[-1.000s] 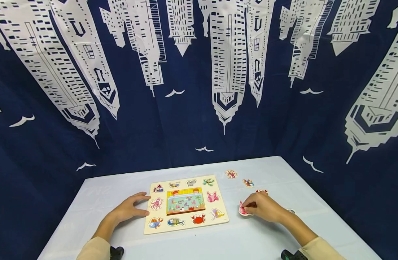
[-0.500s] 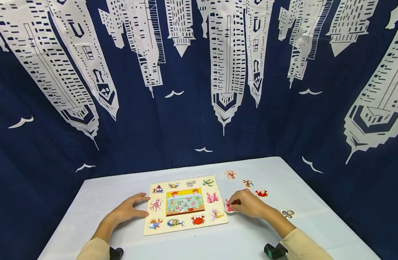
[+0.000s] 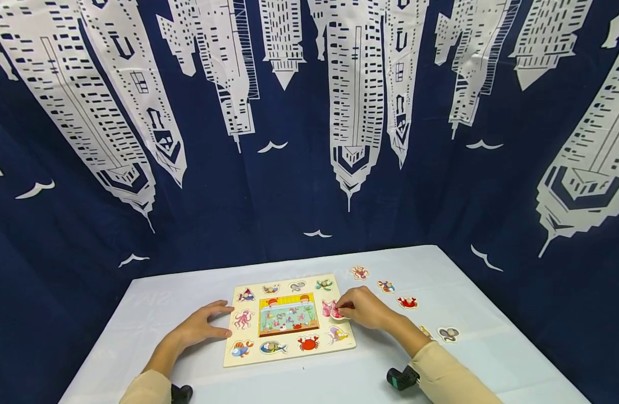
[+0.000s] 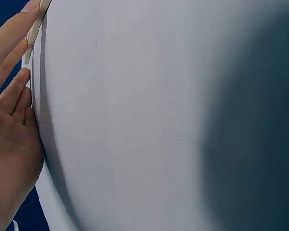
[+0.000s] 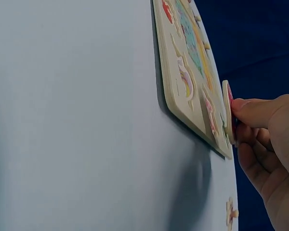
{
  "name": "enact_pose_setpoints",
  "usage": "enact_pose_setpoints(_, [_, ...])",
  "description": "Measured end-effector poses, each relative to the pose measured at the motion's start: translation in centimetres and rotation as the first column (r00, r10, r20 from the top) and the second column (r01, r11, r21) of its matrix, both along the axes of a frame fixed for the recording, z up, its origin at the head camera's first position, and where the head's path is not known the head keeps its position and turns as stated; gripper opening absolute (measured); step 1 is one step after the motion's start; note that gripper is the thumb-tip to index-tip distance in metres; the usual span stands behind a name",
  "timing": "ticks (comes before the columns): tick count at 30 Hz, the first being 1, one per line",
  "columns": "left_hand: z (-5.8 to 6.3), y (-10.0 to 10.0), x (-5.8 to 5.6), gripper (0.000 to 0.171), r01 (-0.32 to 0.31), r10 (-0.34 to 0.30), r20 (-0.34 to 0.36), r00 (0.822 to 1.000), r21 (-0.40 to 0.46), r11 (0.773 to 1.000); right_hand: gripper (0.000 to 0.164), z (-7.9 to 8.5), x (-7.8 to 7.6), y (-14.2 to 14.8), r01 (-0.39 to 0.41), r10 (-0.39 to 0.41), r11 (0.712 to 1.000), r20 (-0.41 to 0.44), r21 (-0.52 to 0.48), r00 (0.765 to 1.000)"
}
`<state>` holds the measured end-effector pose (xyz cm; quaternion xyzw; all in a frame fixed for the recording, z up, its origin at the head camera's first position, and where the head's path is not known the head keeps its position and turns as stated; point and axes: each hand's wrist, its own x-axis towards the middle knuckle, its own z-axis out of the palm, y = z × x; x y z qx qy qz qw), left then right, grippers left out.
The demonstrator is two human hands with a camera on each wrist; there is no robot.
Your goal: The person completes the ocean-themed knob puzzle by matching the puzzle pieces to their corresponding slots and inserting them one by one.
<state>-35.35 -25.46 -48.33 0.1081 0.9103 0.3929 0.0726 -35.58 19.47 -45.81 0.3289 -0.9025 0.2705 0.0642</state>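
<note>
A wooden peg puzzle board (image 3: pixel 258 357) lies on the table, with sea-animal slots around an aquarium picture. Thumb and fingers spread apart, my left hand (image 3: pixel 200 325) rests at the board's left edge; in the left wrist view its fingertips (image 4: pixel 32 9) meet that edge. My right hand (image 3: pixel 367 310) pinches a pink puzzle piece (image 3: pixel 335 312) between thumb and fingers, over the pink slot on the board's right side. In the right wrist view this piece (image 5: pixel 228 110) is tilted just above the board. Its knob is hidden by the fingers.
Right of the board lie loose pieces: an octopus (image 3: pixel 360 272), a blue and orange fish (image 3: pixel 386 286), a red crab (image 3: pixel 407 302) and a grey piece (image 3: pixel 448 334). A yellow piece (image 3: pixel 425 331) is partly behind the right forearm. Dark blue curtain (image 3: pixel 289 196) hangs behind the table.
My right hand has carried the pink puzzle piece leftward from the table to over the board's right side. The left hand stays at the board's edge.
</note>
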Motion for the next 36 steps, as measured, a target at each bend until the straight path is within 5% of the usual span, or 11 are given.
enact_pose_setpoints(15, [0.2, 0.1, 0.0, 0.07, 0.014, -0.014, -0.002, 1.0, -0.001, 1.0, 0.006, -0.7, -1.9, -2.2, 0.005, -0.004, 1.0, -0.072, 0.011, 0.997])
enact_pose_setpoints(36, [0.0, -0.1, -0.1, 0.07, 0.028, -0.028, 0.001, 1.0, 0.01, 1.0, 0.01, -1.7, -2.3, -2.8, 0.005, -0.004, 0.999, -0.035, 0.051, 0.999])
